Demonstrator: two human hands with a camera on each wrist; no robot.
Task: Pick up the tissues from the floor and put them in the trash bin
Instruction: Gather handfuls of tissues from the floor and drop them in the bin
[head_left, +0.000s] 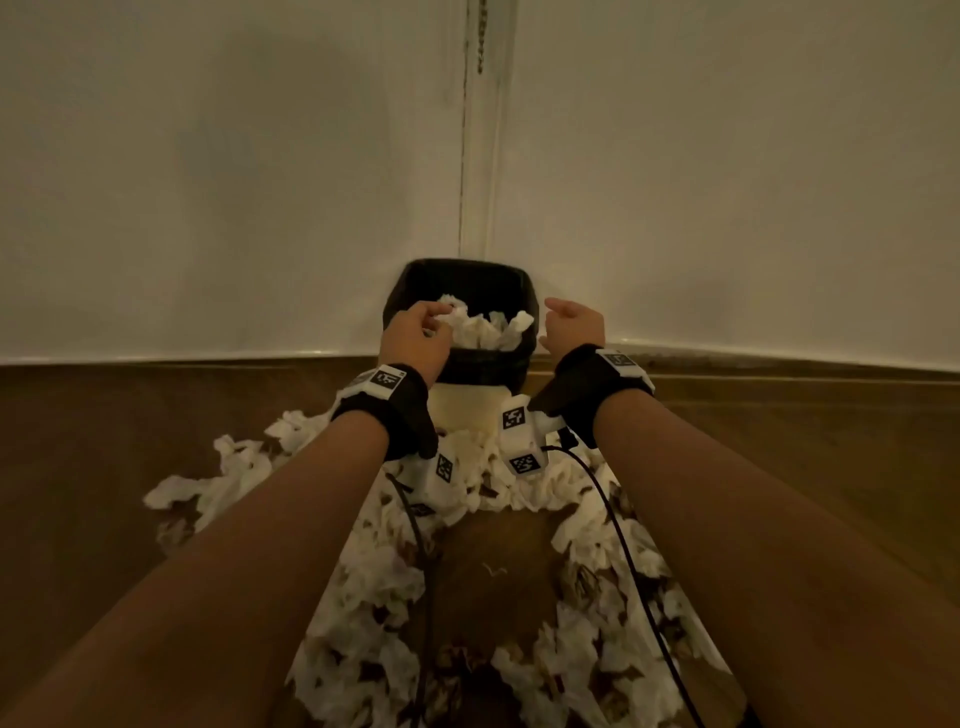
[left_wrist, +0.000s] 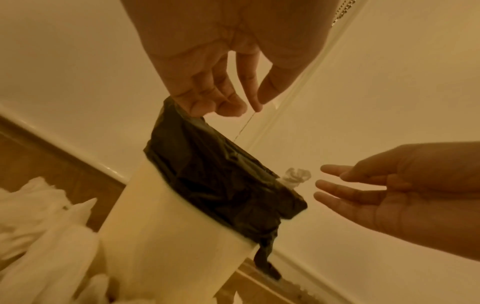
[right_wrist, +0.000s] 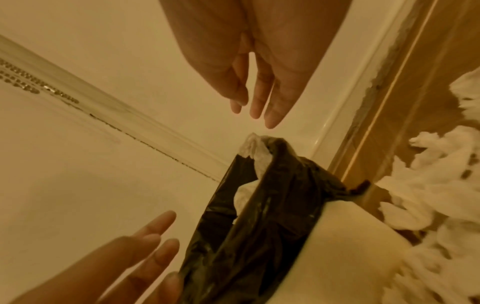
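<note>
My left hand (head_left: 415, 338) hovers over the near rim of the trash bin (head_left: 485, 371), fingers loosely curled and empty. My right hand (head_left: 574, 325) hangs open just beside the bin. Below my wrists, many tissues (head_left: 363, 597) cover the floor.

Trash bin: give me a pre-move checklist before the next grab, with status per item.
1. Left hand empty: ok, going by the wrist views.
2. Right hand empty, fingers straight: ok.
3. Trash bin upright, black liner folded over its rim: ok.
4. Room left in the bin: not ok, binned tissues reach the rim.
5. Floor cleared: not ok, many floor tissues remain.
</note>
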